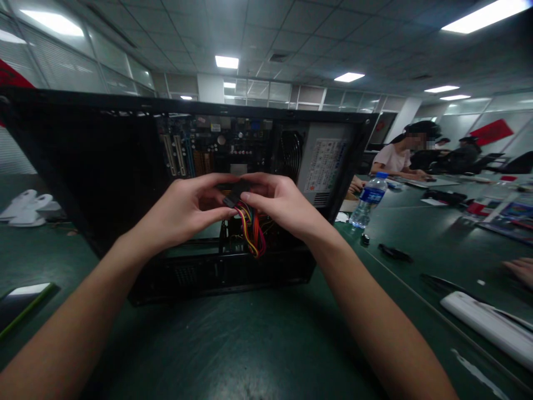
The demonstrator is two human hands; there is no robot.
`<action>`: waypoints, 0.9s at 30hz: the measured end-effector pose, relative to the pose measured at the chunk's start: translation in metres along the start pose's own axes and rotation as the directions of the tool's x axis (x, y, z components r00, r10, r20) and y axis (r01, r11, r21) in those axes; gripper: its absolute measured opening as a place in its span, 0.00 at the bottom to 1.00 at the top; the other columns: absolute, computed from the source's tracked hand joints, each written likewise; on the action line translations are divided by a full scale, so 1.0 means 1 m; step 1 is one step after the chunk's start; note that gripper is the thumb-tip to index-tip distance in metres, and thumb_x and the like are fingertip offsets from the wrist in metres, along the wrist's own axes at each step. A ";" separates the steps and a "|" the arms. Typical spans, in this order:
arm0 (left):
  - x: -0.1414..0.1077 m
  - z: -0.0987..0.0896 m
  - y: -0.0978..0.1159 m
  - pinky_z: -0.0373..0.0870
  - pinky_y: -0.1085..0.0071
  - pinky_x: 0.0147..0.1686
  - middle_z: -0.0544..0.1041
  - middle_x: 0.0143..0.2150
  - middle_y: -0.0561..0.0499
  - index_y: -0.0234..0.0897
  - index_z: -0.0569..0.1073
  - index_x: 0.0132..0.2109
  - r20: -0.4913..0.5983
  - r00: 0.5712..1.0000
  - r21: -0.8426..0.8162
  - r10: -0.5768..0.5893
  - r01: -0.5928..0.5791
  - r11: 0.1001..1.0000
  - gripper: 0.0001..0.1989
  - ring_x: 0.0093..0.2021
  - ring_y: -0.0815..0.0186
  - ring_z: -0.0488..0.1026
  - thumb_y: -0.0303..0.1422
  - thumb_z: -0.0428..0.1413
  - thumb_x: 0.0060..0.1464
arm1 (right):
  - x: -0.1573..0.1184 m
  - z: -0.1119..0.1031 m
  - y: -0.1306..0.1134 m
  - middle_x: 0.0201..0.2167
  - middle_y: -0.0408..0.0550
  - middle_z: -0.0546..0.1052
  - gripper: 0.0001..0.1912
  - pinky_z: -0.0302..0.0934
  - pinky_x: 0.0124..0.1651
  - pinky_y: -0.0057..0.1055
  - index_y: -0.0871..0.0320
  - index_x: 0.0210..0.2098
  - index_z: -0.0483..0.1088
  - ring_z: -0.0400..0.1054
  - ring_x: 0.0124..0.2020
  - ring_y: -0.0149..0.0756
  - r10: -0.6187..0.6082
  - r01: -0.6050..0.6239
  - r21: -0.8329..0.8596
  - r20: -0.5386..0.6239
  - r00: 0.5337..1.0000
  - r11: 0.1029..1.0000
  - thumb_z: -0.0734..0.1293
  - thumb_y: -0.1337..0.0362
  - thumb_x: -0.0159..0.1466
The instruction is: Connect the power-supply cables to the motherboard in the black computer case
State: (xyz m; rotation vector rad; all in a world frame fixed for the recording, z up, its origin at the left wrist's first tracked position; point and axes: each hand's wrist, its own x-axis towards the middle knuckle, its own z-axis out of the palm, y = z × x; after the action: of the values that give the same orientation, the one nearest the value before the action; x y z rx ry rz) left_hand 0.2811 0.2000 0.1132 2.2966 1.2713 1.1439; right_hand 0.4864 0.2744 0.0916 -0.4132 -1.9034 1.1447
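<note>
At the centre of the clock, before the open computer case (250, 269), the left hand (179, 214) and right hand (285, 203) both pinch a black connector (234, 195), each grip nearly closed; its coloured wires (252, 230) hang toward six, above the green desk (254, 344).

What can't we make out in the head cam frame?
All head view:
Black connectors: ends hidden by left hand and right hand.
White label: text too small, blurred.
Computer case: left interior lost in shadow.
Green-edged device: cut off, left edge.
White bar: cut off, right edge.
</note>
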 end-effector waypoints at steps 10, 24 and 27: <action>-0.001 0.003 0.001 0.78 0.67 0.40 0.83 0.36 0.50 0.37 0.72 0.66 0.032 0.999 0.038 -0.039 0.038 0.999 0.35 0.36 0.60 0.81 0.44 0.66 0.53 | -0.006 0.003 -0.014 0.44 0.48 0.82 0.16 0.72 0.50 0.37 0.59 0.51 0.78 0.75 0.48 0.41 -0.016 0.029 -0.107 0.121 0.993 0.994 0.69 0.65 0.64; -0.001 0.005 0.001 0.76 0.69 0.37 0.82 0.36 0.50 0.37 0.72 0.65 0.021 0.999 0.064 -0.034 0.033 0.997 0.34 0.36 0.61 0.79 0.43 0.66 0.53 | -0.005 0.006 -0.014 0.42 0.48 0.81 0.14 0.70 0.46 0.34 0.60 0.47 0.78 0.74 0.44 0.39 -0.041 0.057 -0.140 0.111 0.993 0.989 0.70 0.67 0.61; -0.001 0.005 0.001 0.75 0.70 0.35 0.80 0.34 0.51 0.37 0.73 0.64 0.020 0.999 0.071 -0.045 0.043 0.997 0.35 0.34 0.62 0.78 0.43 0.67 0.52 | -0.006 0.004 -0.014 0.40 0.47 0.81 0.11 0.70 0.46 0.35 0.60 0.44 0.77 0.74 0.43 0.38 -0.025 0.046 -0.157 0.131 0.991 0.987 0.67 0.67 0.64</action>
State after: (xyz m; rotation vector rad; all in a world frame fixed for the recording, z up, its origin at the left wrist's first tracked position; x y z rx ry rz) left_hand 0.2851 0.1990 0.1100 2.3119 1.3681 1.0736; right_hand 0.4883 0.2607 0.0994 -0.3994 -2.1152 1.0201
